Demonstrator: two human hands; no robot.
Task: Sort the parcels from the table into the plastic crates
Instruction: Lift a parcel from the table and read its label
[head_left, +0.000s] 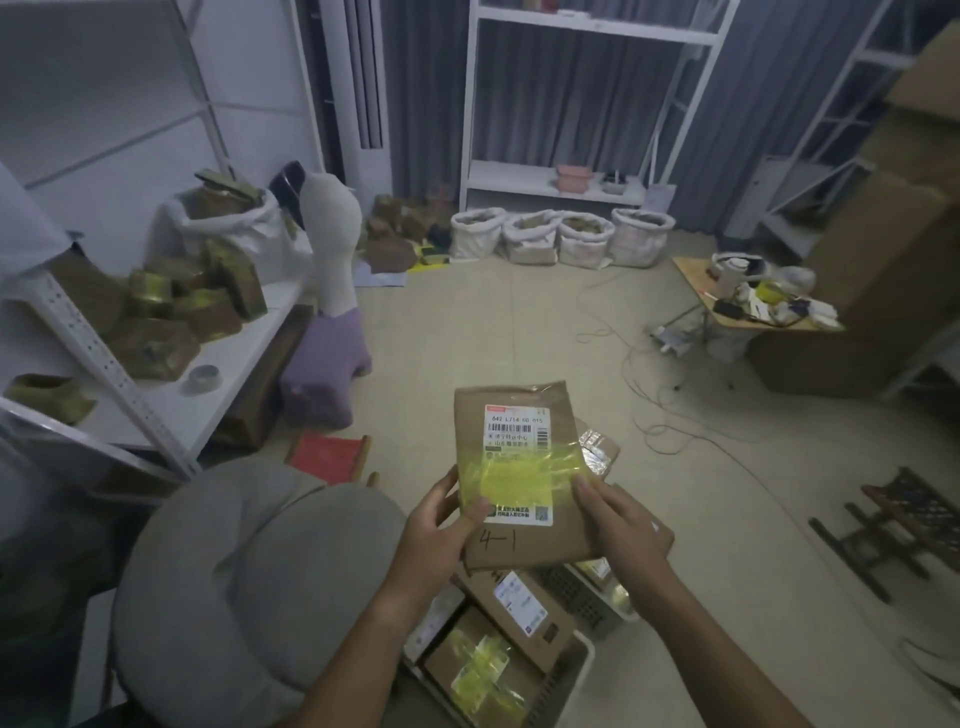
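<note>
Brown parcel (519, 467) held up above the floor, label and yellow tape facing up, "4-1" written near its lower edge. Left hand (447, 525) fingers clasped on its lower left edge, right hand (618, 519) fingers gripping its lower right. Below, more parcels (519, 613) lying in plastic crates (566, 675).

crate (571, 670): partly behind forearms | lower parcel (524, 608) label: unreadable blur

Two hands (441, 525) (618, 519); one held parcel (519, 467); four white sacks (475, 234) (530, 236) (584, 238) (641, 236).
</note>
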